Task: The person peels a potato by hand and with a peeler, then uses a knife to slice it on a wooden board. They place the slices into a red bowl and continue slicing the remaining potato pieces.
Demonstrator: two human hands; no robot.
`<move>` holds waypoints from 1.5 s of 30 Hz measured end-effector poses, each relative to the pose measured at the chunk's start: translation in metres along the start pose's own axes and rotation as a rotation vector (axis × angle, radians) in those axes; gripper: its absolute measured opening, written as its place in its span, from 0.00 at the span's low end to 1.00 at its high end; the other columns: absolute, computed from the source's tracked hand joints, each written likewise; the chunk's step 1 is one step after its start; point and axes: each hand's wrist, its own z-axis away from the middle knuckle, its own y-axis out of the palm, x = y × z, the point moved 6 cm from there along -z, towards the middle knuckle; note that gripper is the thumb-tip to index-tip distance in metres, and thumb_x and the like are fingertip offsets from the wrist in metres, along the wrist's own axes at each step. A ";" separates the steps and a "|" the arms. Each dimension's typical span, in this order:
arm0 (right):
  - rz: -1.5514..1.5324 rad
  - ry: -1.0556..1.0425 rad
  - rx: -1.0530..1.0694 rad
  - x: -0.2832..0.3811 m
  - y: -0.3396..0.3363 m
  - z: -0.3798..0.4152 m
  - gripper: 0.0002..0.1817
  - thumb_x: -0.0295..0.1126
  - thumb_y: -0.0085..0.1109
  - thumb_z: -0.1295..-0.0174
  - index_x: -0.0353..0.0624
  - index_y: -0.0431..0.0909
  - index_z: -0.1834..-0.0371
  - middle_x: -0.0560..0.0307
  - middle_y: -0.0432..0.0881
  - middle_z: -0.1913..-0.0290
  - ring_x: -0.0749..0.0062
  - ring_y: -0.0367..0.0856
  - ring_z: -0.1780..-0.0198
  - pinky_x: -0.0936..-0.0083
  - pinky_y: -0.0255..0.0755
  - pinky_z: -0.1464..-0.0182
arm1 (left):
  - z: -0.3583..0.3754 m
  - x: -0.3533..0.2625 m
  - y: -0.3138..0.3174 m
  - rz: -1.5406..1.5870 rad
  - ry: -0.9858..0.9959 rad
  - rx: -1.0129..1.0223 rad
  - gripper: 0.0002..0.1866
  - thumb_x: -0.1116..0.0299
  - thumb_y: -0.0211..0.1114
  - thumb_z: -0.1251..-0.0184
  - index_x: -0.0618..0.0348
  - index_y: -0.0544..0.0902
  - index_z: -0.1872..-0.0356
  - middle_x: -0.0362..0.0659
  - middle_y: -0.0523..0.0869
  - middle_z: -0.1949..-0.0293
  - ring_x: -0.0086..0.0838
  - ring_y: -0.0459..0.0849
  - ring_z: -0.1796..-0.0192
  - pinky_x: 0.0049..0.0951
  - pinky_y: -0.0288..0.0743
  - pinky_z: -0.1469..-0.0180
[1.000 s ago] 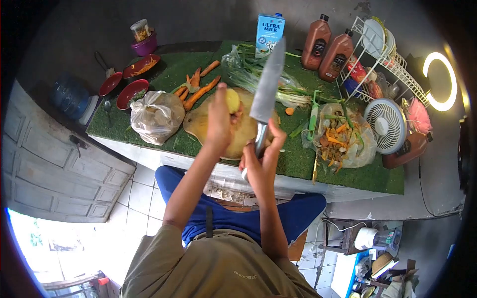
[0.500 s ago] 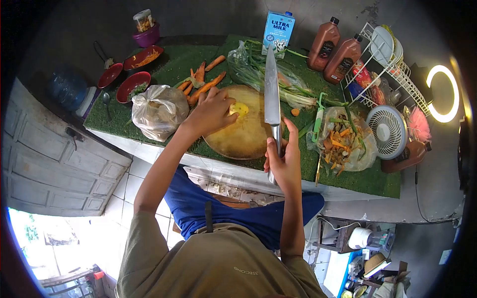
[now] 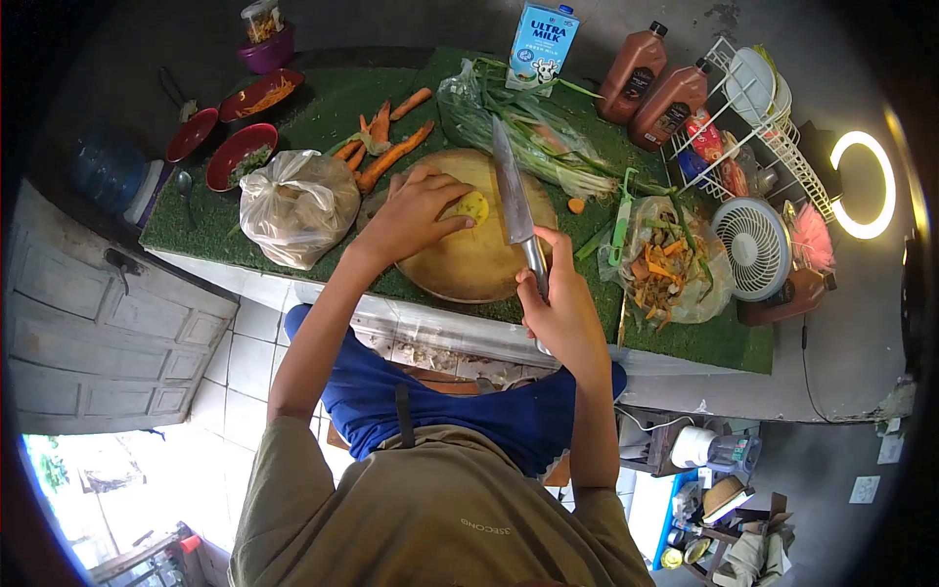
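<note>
My left hand is closed round a yellow piece of vegetable or fruit, with its cut face to the right, on the round wooden board. In my right hand is the handle of a large knife. Its blade points up and slightly left over the right part of the board, apart from the yellow piece. Orange carrots lie behind my left hand. Green onions in clear plastic lie behind the board.
A tied plastic bag and red bowls stand left. To the right are a green peeler, a bag of peelings, a fan and a dish rack. Behind stand a milk carton and brown bottles.
The knife has tilted left, its tip now lower over the board's right part. My left hand still holds the yellow piece. The whole view has shifted slightly.
</note>
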 end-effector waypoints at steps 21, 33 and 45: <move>0.310 -0.137 0.008 0.043 0.021 0.008 0.25 0.20 0.53 0.36 0.34 0.62 0.35 0.30 0.81 0.65 0.34 0.82 0.64 0.46 0.73 0.61 | 0.003 0.005 0.006 0.038 0.057 -0.146 0.27 0.42 0.70 0.40 0.52 0.87 0.49 0.43 0.87 0.49 0.40 0.70 0.33 0.48 0.59 0.35; 0.499 -0.202 -0.039 0.046 0.037 0.015 0.23 0.21 0.53 0.33 0.36 0.62 0.35 0.31 0.81 0.64 0.33 0.83 0.63 0.46 0.75 0.61 | 0.004 0.007 0.008 0.092 0.041 -0.194 0.24 0.44 0.70 0.40 0.54 0.89 0.56 0.42 0.87 0.53 0.37 0.73 0.35 0.45 0.61 0.35; 0.526 -0.104 0.011 0.031 0.054 -0.012 0.21 0.21 0.52 0.34 0.38 0.63 0.38 0.31 0.81 0.71 0.32 0.82 0.67 0.43 0.73 0.65 | 0.001 0.013 0.010 0.083 0.053 -0.170 0.26 0.42 0.71 0.41 0.54 0.90 0.54 0.41 0.87 0.51 0.35 0.74 0.36 0.46 0.62 0.35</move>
